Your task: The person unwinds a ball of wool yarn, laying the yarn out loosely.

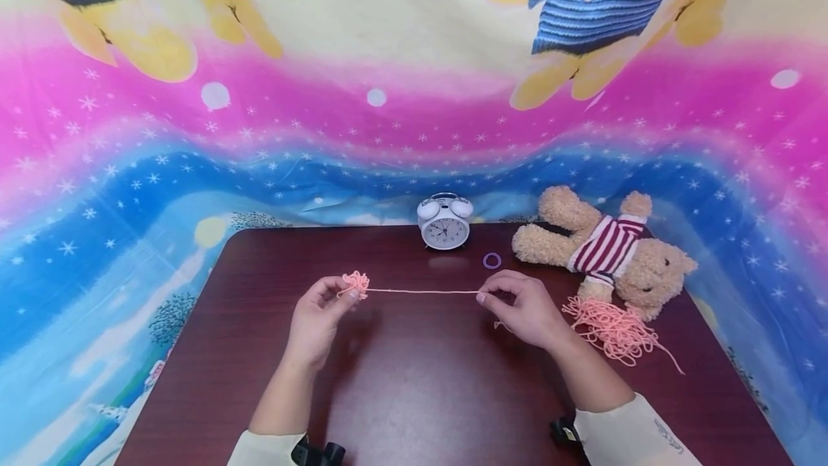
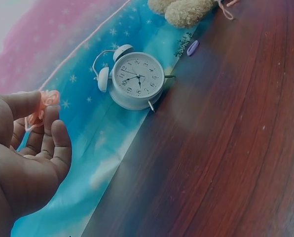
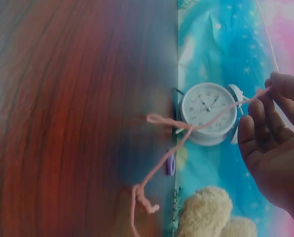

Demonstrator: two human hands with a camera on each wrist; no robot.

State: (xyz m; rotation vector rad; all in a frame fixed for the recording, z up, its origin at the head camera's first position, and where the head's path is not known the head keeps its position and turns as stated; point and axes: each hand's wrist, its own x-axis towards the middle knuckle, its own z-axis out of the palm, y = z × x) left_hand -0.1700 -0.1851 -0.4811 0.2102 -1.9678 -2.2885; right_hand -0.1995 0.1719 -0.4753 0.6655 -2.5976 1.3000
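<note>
Between finger and thumb my left hand (image 1: 317,318) pinches a small bunch of peach yarn (image 1: 356,284). A single taut strand of yarn (image 1: 423,291) runs from that bunch across to my right hand (image 1: 525,308), whose thumb and fingertips pinch it. Past the right fingers, a loose tail of yarn (image 3: 164,158) with twisted loops hangs down in the right wrist view. To the right of that forearm lies a tangled pile of peach yarn (image 1: 614,329). Both hands are held above the table.
A white twin-bell alarm clock (image 1: 445,225) stands at the back of the dark wooden table (image 1: 414,394). Beside it lies a purple ring (image 1: 492,261). A teddy bear (image 1: 608,247) in a striped shirt lies at the back right. Printed cloth (image 1: 375,142) hangs behind.
</note>
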